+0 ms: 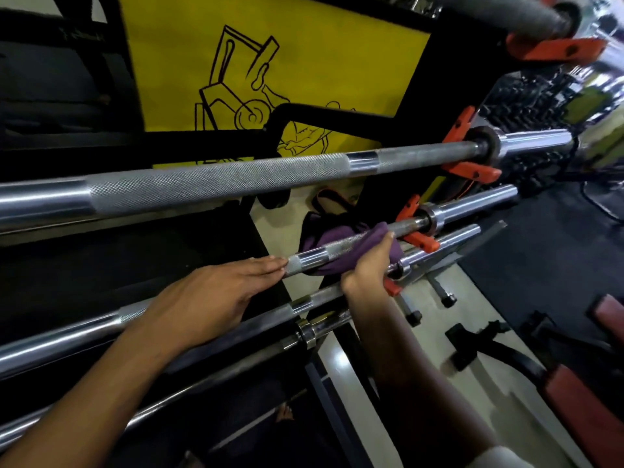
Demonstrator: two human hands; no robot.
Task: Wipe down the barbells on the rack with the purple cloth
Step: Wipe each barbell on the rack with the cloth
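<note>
Right hand: my right hand (366, 265) is gripping the purple cloth (341, 251), wrapped round the middle barbell (405, 226) near its collar.
Left hand: my left hand (216, 295) is lying flat, fingertips steadying that bar.
Progress: I am judging this mid-task; the top barbell (216, 180) and lower barbell (60, 339) are waiting.
Room: orange hooks (472, 172) are holding bars before a yellow wall (320, 45).

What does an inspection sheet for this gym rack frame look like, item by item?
Surface: rack with orange hooks, holding several barbells.
Job's things: purple cloth wrapped round the middle barbell.
Clutter: dark bag behind the rack.
Grips: right hand grips the cloth on the bar; left hand, fingers straight, touches the same bar.
Cables: dark cord on the floor at far right.
Surroundings: yellow poster, padded bench.
</note>
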